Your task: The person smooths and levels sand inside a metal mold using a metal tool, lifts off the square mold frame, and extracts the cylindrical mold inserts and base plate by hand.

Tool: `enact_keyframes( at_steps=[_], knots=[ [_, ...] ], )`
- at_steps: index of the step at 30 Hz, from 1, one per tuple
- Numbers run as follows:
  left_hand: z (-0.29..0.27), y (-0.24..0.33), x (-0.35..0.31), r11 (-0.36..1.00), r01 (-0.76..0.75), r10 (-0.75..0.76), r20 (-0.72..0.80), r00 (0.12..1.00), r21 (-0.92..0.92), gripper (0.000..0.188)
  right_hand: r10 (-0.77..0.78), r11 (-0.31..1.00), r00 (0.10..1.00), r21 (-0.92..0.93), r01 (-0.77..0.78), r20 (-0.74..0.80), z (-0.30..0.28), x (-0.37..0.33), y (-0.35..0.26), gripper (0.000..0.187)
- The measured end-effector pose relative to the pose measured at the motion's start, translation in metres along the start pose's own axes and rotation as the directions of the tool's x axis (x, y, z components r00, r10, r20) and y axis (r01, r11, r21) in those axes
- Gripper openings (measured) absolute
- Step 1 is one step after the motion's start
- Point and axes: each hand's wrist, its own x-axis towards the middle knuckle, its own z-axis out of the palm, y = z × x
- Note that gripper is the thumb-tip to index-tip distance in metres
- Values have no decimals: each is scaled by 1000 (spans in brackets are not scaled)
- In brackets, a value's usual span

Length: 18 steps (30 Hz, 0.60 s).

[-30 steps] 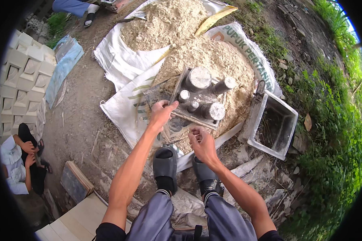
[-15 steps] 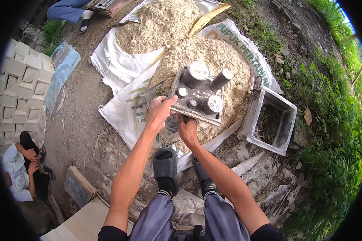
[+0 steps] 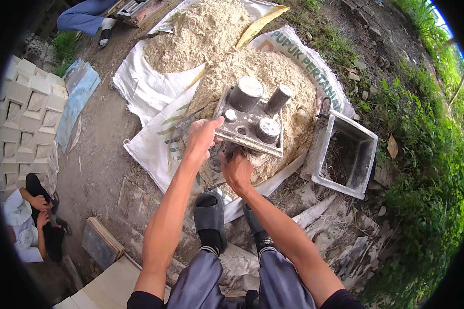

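My left hand [image 3: 202, 139] grips the left corner of a dark metal mould plate [image 3: 249, 121], thumb on its upper face. The plate is held tilted over a pile of pale powdery material [image 3: 294, 85]. Standing up from it are a wide cylinder [image 3: 247, 93], a tall slim cylinder [image 3: 278, 100], a shorter cylinder [image 3: 268, 131] and a small peg [image 3: 231, 116], all with dusty pale tops. A round hole [image 3: 242, 131] shows near its front edge. Beneath that edge, my right hand [image 3: 236, 174] is curled, its fingertips and anything in them hidden by the plate.
An open rectangular metal mould frame [image 3: 319, 177] lies right of the pile. White woven sacks [image 3: 149, 85] spread under the material. Pale moulded blocks [image 3: 23, 116] are stacked at far left. A seated person [image 3: 28, 226] is lower left, another person's leg [image 3: 87, 18] upper left.
The small front peg has gone from the plate's upper face, and a hole shows there. My right hand has shifted slightly lower beneath the plate. My left hand keeps its grip.
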Motion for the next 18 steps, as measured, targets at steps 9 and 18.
enact_keyframes(
  at_steps=[9, 18],
  knots=[
    [-11, -15, 13, 996, 0, 1, -2, 1000, 85, 30, 78, 991, 689, 17, -130, 721, -60, -42, -3, 63],
    [0, -25, 1, 983, -79, 83, -13, 996, 167, 30, -240, 551, 791, 749, -367, 564, -193, -11, -11, 41]
  ],
)
